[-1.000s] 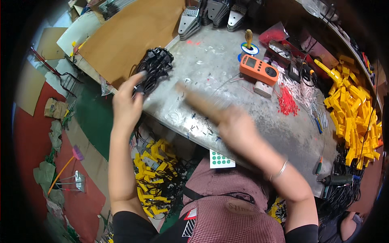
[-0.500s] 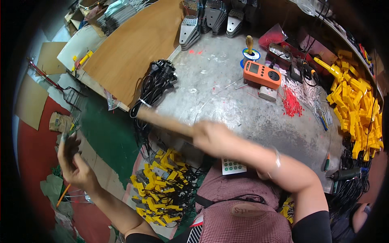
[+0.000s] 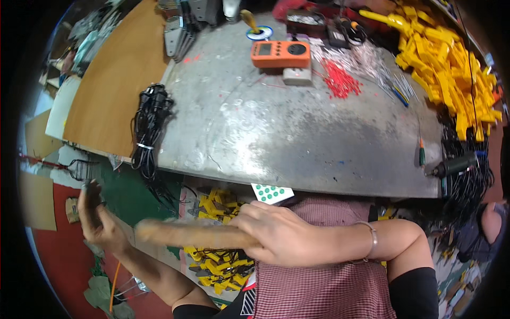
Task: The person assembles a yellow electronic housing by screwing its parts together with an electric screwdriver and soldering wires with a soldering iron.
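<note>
My right hand [image 3: 276, 234] is closed round one end of a long tan wooden-looking stick [image 3: 196, 234]. Motion smears the stick, so its exact kind cannot be made out. It points left above a pile of yellow plastic parts with black cords [image 3: 220, 266], low beside my lap. Raised at the left, my left hand [image 3: 101, 218] holds nothing; its fingers are stretched and partly blurred. A gap separates that hand from the stick's far end. Over my lap lies a red-checked apron [image 3: 329, 290], with a white card of green round stickers [image 3: 271, 193] at the table edge.
On the grey metal table [image 3: 297, 138] lie a tied bundle of black cords [image 3: 151, 122], an orange meter [image 3: 280, 53] and red small pieces [image 3: 340, 80]. Yellow plastic parts [image 3: 446, 69] heap up at the right, near a dark green power screwdriver [image 3: 457, 166]. Metal brackets [image 3: 178, 37] stand at the back left.
My right hand and the stick have come down and nearer, from the table's front edge to above my lap. The view has shifted; my left hand stays raised at the left.
</note>
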Tool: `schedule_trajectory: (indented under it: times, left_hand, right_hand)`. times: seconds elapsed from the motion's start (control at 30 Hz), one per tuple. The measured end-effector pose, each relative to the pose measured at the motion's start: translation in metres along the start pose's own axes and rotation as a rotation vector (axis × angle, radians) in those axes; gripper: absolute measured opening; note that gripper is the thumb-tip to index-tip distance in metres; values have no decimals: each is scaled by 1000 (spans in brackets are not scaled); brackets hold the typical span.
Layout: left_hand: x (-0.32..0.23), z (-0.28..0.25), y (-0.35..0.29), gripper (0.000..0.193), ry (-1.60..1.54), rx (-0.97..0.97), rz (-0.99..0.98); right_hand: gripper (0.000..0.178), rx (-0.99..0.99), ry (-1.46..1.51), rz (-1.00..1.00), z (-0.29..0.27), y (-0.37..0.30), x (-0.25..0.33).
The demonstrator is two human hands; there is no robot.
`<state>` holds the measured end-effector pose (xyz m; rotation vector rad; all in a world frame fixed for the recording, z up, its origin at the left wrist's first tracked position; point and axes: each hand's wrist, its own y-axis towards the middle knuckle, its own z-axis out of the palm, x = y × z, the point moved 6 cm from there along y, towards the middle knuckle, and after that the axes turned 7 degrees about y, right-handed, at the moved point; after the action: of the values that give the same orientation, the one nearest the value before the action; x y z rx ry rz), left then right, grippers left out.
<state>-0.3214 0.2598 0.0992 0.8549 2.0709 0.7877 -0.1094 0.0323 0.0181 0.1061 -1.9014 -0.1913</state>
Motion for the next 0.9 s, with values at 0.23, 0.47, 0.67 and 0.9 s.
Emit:
schedule_trajectory:
  times: [0.23,0.47,0.67,0.9]
  left_hand:
    - [-18,-13,-5,40,85,16,29]
    - [-76,17,21,40,279,-21,401]
    - [-80,11,27,36,100,-65,303]
    - [-97,24,28,38,189,-95,409]
  right_hand:
    - [21,-801,-824,284,-166,-120,-20]
    - [35,-194,-51,31,-37,-64,-11]
    - [13,-180,-848,191,-97,-68,-36]
    - [26,-571,-764,9,-164,-140,-5]
